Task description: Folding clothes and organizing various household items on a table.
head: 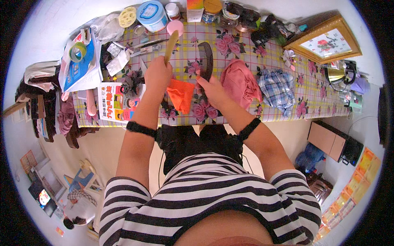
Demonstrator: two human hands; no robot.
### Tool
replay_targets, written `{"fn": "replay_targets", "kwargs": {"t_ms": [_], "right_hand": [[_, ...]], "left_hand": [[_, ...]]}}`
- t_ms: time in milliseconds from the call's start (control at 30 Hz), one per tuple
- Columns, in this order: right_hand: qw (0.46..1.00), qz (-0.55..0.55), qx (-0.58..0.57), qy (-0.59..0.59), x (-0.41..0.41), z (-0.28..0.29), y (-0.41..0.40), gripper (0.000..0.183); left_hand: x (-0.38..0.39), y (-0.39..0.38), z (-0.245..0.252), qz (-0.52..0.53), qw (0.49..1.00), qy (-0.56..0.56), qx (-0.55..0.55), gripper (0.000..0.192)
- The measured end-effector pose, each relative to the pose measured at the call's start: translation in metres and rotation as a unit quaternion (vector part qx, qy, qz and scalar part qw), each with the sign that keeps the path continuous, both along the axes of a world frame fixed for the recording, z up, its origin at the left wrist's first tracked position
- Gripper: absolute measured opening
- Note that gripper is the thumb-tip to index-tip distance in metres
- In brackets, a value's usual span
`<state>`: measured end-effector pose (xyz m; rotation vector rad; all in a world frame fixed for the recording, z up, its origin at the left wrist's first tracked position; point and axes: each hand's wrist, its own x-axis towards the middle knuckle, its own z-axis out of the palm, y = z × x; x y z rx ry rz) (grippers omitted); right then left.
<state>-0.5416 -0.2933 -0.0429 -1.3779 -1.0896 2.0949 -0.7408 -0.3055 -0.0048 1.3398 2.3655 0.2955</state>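
My left hand [157, 76] is closed around the lower end of a narrow, tan object [171, 46], possibly a comb seen edge-on. It points up toward the back of the table. My right hand [212, 91] grips the lower end of a dark brown comb [207, 60], its teeth facing left. Between my hands, a folded orange cloth [182, 96] lies on the flowered tablecloth [240, 33]. Right of the comb are a crumpled pink cloth [239, 83] and a blue plaid cloth [277, 89].
A children's booklet [114, 103] and a dark hair accessory [131, 85] lie left of my forearm. Pens [147, 49], a blue-lidded tub [152, 18] and jars [212, 13] stand or lie farther back. A gold-framed picture [326, 41] and an electric kettle [338, 72] are at right. Another person [80, 207] sits behind.
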Motion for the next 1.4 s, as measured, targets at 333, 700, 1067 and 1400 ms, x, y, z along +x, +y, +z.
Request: {"fn": "replay_targets", "kwargs": {"t_ms": [333, 700, 1067, 1400], "right_hand": [[0.995, 0.039, 0.060, -0.066, 0.008, -0.035, 0.066, 0.028], [0.700, 0.313, 0.476, -0.429, 0.067, -0.001, 0.153, 0.061], [0.650, 0.340, 0.465, -0.496, 0.059, -0.006, 0.162, 0.068], [0.694, 0.335, 0.550, -0.323, -0.001, -0.035, 0.135, 0.042]], "left_hand": [[0.086, -0.005, -0.027, -0.178, 0.927, -0.272, 0.187, 0.037], [0.094, 0.075, -0.119, 0.085, 0.705, -0.687, 0.155, 0.028], [0.111, 0.091, -0.102, 0.216, 0.658, -0.719, 0.058, 0.042], [-0.004, 0.018, -0.104, 0.239, 0.723, -0.579, 0.290, 0.045]]}}
